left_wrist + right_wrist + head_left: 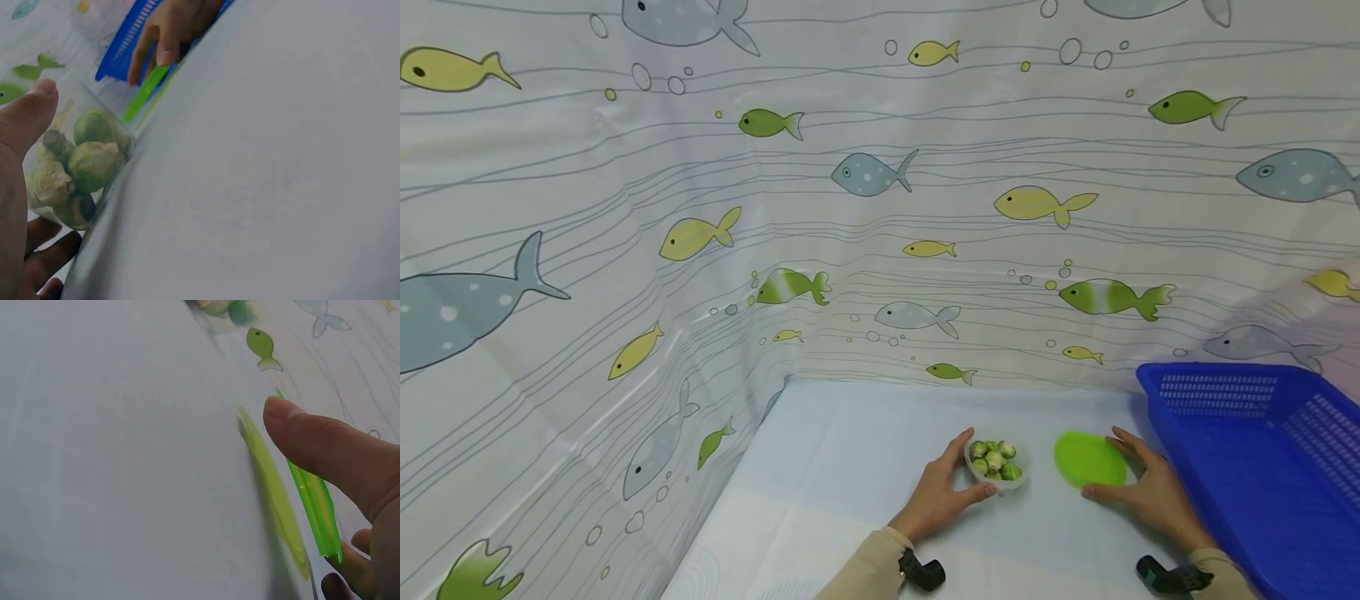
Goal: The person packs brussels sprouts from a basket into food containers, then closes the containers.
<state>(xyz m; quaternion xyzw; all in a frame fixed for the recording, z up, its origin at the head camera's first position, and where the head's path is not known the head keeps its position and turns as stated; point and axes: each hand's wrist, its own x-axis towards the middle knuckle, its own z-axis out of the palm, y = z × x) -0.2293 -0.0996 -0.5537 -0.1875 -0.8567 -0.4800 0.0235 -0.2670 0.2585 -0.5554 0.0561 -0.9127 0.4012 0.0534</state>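
Observation:
My left hand (936, 500) has thumb and fingers round a clear round tub (1022, 468). Several Brussels sprouts (994, 460) fill it, showing through the clear wall in the left wrist view, where the thumb (31, 115) lies at the rim. To the right, my right hand (1153, 492) holds a bright green round lid (1086, 458) between thumb and fingers. The right wrist view shows this lid (317, 512) edge-on, tilted, close over the table, with a yellow-green patch of its tint beside it on the white surface.
A large blue plastic basket (1165, 408) with slotted walls stands at the right, close beside my right hand. The white table (865, 442) meets a fish-patterned curtain (865, 275) at its back and left. Each wrist wears a dark strapped camera (922, 572).

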